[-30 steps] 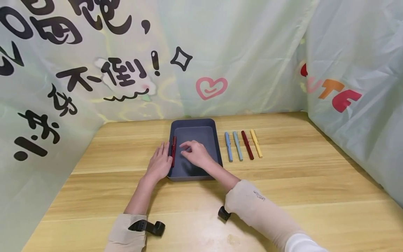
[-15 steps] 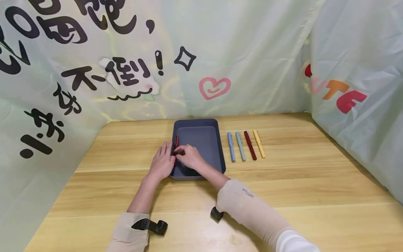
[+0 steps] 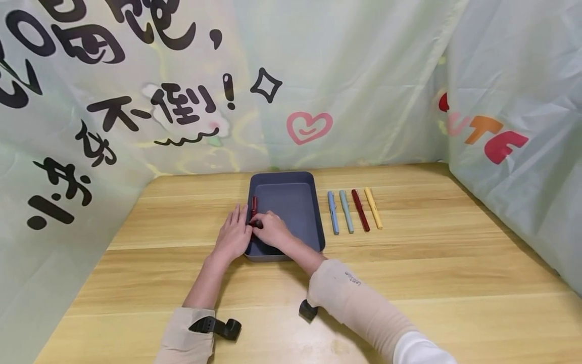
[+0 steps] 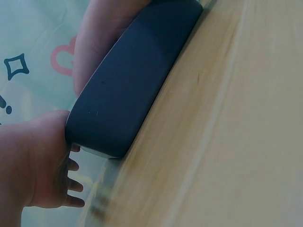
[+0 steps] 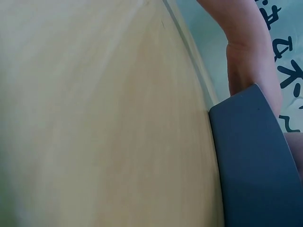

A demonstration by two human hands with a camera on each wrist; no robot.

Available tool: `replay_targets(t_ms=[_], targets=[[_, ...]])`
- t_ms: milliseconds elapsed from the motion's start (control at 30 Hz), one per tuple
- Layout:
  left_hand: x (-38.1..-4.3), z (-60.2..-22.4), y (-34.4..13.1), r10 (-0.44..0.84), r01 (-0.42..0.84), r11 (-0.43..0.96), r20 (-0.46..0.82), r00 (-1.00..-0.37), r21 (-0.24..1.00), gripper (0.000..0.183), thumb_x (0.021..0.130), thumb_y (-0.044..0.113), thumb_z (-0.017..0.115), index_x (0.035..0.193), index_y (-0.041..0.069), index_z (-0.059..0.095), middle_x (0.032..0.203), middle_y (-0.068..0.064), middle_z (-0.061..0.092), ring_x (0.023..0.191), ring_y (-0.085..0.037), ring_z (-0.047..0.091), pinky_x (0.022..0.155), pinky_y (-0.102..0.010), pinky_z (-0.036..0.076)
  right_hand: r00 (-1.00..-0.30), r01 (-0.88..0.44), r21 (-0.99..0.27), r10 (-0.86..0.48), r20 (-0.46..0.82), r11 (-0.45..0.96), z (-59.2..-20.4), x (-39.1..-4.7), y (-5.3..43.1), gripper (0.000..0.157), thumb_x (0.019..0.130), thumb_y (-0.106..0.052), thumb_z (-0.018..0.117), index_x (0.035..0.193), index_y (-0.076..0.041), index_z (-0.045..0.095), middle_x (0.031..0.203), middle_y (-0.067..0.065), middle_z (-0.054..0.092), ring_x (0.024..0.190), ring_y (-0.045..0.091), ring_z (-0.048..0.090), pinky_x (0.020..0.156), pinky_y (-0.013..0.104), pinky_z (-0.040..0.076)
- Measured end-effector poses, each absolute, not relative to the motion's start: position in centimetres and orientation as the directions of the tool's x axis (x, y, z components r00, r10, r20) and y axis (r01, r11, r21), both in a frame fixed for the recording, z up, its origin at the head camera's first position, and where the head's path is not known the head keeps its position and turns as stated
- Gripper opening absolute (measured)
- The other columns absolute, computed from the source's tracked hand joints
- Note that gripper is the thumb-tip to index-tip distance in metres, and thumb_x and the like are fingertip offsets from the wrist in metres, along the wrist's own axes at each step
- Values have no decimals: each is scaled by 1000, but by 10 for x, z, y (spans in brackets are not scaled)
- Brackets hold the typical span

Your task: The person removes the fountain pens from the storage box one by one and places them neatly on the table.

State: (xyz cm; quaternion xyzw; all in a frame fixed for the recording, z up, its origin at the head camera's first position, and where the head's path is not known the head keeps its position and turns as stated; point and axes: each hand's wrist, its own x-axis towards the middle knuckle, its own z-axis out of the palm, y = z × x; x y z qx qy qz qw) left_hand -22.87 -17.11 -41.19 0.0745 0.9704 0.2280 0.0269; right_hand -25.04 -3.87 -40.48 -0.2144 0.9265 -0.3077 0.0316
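My left hand (image 3: 233,235) lies along the left side of a dark blue-grey tray (image 3: 295,207), fingers extended. In the left wrist view, that hand (image 4: 42,156) presses against the corner of the tray wall (image 4: 118,90), with its fingertips showing past it. A dark red pen (image 3: 254,203) lies lengthwise inside the tray, beside its left wall. My right hand (image 3: 275,231) reaches over the tray and pinches the pen near its middle between thumb and bent fingers, hiding its lower part. The right wrist view shows mostly the tray's outer wall (image 5: 255,156).
To the right of the tray, a blue pen (image 3: 333,212), a light green pen (image 3: 346,212), another dark red pen (image 3: 360,210) and a yellow pen (image 3: 373,208) lie side by side on the wooden table (image 3: 436,227). A printed curtain (image 3: 377,91) hangs behind.
My right hand has moved left across the tray, from beside the dark red pen onto it, its fingers closing. My left hand stays at the tray's side.
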Motion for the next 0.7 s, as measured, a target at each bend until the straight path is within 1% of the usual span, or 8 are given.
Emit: replay_targets(t_ms=[100,233,433,533,700], targets=[[-229,-413,-171,161,137,885,-18,-987,445,56,98,21,29,148,5,8,150,-21,1,134,-41,6,103,-56,15,-906,-382,-571,-415,79,726,-405,-250,-37,16,87,-17,64,102,-10,67,89,4,56,78,18,50,65,30,42],[-229,-414,-170,163,141,887,-14,-987,439,57,97,20,29,148,4,9,150,-21,2,134,-41,7,103,-55,16,-917,-357,-577,-393,66,735,-404,-249,-32,13,85,-16,67,96,-10,66,87,4,54,77,18,50,65,31,43],[-230,-413,-170,157,139,887,-4,-988,440,56,97,19,30,147,4,10,150,-21,2,134,-41,8,104,-54,15,-924,-345,-575,-375,71,741,-402,-250,-21,15,80,-14,72,93,-9,66,82,3,51,74,17,48,64,30,42],[-229,-412,-170,150,130,882,-8,-989,452,57,97,19,30,148,5,9,151,-20,2,134,-40,7,104,-54,14,-923,-352,-573,-376,81,740,-402,-251,-16,16,78,-13,74,91,-9,66,80,3,51,73,17,47,64,30,41],[-228,-412,-170,141,117,880,-18,-990,461,57,97,20,30,148,6,8,151,-19,1,135,-39,6,104,-55,14,-919,-357,-560,-387,70,748,-402,-252,-11,21,75,-13,77,93,-9,65,80,3,50,72,18,47,64,30,42]])
